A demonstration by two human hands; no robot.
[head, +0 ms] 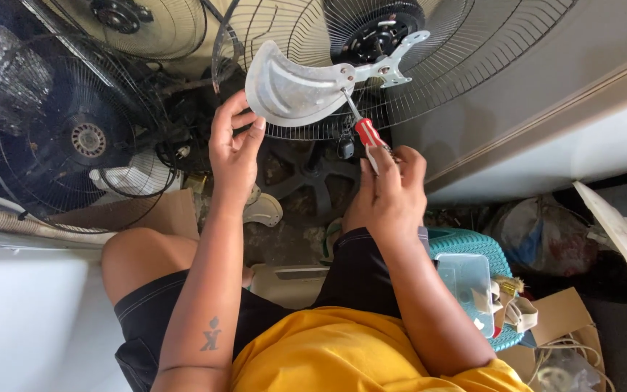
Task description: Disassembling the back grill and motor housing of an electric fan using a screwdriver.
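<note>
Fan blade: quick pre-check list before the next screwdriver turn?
1. Left hand grips the blade edge: ok.
2. Right hand holds the red-handled screwdriver: ok.
3. Tip at the joint between blade and bracket: ok.
4. Tip seated in a screw head: cannot tell, too small.
5. Left fingers away from the tip: ok.
6. Blade rests on something: not ok, held in the air before the fan guards.

I see the fan blade (pixel 292 91) btwn both hands, in front of the wire grilles (pixel 74 138); left hand (pixel 232 149) at its left edge, right hand (pixel 390 196) below w/ screwdriver (pixel 364 131). Basket (pixel 473 254) sits right of the knee, w/ a box (pixel 466 283) in it.
</note>
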